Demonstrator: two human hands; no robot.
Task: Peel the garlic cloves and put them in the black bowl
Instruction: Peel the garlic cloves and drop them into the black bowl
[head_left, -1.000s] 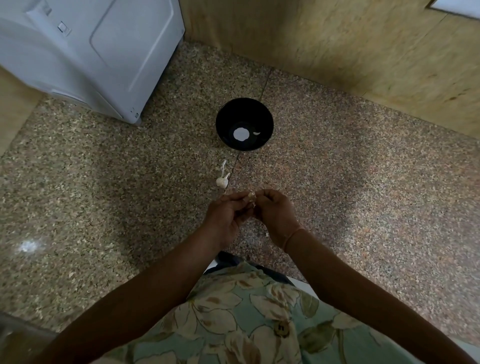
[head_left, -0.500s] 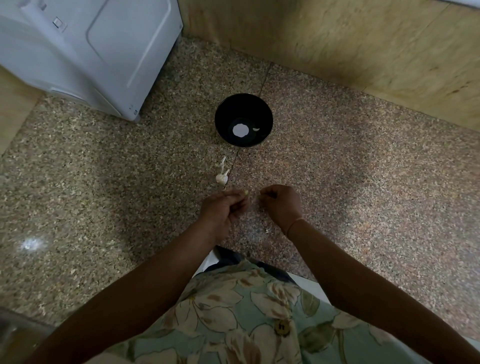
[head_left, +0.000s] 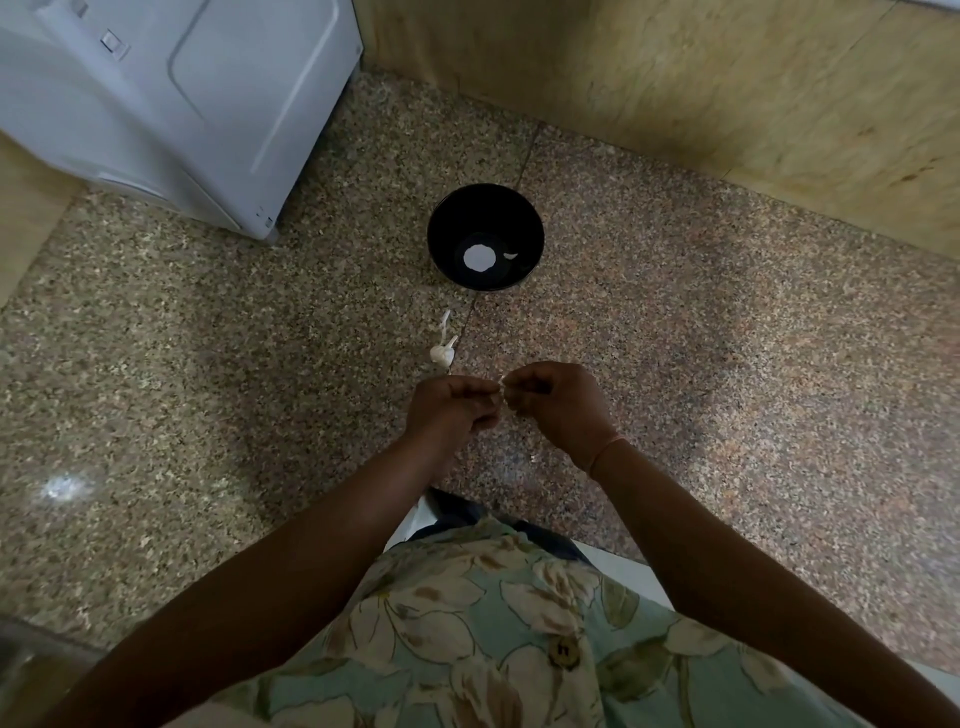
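Pale garlic clove (head_left: 502, 386), mostly hidden, pinched between curled fingers of left hand (head_left: 450, 411) and right hand (head_left: 560, 408).

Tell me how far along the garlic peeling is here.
Done: one pale piece, apparently a peeled clove, lies in the black bowl. In hand: the left hand and right hand pinch a small pale clove between their fingertips, seemingly mid-peel. Left: the garlic piece on the granite between bowl and hands looks unpeeled.
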